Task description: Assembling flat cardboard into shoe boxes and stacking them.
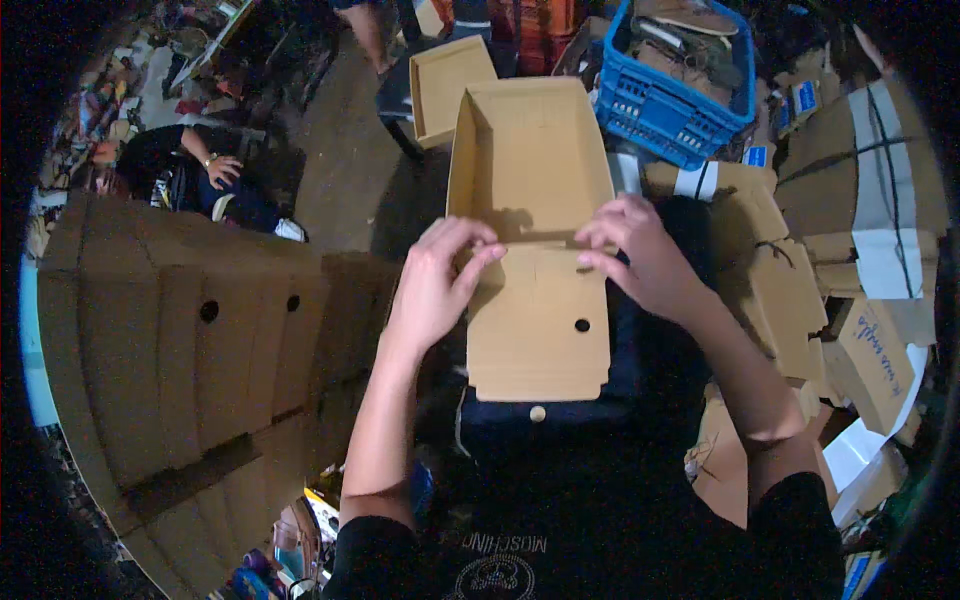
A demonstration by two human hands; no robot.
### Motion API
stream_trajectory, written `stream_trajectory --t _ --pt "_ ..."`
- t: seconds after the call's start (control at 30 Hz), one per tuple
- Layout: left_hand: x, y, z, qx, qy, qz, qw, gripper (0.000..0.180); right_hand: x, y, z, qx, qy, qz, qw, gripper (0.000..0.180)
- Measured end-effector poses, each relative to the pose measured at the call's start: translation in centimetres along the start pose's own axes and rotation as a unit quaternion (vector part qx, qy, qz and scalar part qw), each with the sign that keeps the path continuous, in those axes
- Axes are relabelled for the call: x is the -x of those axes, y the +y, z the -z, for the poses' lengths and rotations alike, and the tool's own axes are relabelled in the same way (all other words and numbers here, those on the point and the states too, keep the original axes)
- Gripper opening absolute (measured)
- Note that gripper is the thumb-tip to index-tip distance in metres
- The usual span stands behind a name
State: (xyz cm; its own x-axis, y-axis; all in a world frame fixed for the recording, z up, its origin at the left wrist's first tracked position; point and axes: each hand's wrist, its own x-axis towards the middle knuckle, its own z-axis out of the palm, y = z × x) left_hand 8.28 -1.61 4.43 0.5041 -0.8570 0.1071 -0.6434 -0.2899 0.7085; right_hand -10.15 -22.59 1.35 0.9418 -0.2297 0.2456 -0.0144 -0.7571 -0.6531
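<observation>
On my lap lies an open brown cardboard box [535, 140], its tray part pointing away from me and its lid panel [540, 320] folded out flat toward me. A round hole shows near the panel's right edge. My left hand [440, 270] pinches the left end of the fold between tray and lid, thumb and fingers close together. At the right end of this fold my right hand [640, 255] grips the card with thumb and forefinger. A small pale disc [538, 413] lies on the dark cloth just below the panel.
Stacked cardboard boxes [240, 370] stand at the left. A seated person's hand [222, 170] rests on a knee beyond them. Another box tray [450, 90] sits on a dark stool ahead. A blue crate [680, 90] stands far right; flattened cardboard [765, 270] lies at my right.
</observation>
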Motion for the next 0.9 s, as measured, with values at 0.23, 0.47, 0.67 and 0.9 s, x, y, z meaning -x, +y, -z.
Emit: stream_trajectory --t 0.23,0.47,0.67,0.9 --pt "-1.2 -0.5 -0.3 -0.056 -0.007 -0.045 0.997 0.027 -0.8 0.5 -0.6 -0.046 0.031 -0.023 0.998 0.026" --pt "-0.4 -0.1 -0.3 0.015 -0.016 0.019 1.000 0.028 -0.3 1.1 -1.0 -0.039 0.026 -0.012 0.999 0.027" --pt "0.0 -0.8 0.3 0.052 -0.038 0.067 0.996 0.040 -0.4 0.8 -0.3 -0.071 -0.003 -0.031 0.997 0.031" --pt "-0.2 -1.1 0.8 0.028 -0.065 0.017 0.997 0.041 -0.6 1.5 -0.4 -0.059 -0.009 -0.007 0.998 0.033"
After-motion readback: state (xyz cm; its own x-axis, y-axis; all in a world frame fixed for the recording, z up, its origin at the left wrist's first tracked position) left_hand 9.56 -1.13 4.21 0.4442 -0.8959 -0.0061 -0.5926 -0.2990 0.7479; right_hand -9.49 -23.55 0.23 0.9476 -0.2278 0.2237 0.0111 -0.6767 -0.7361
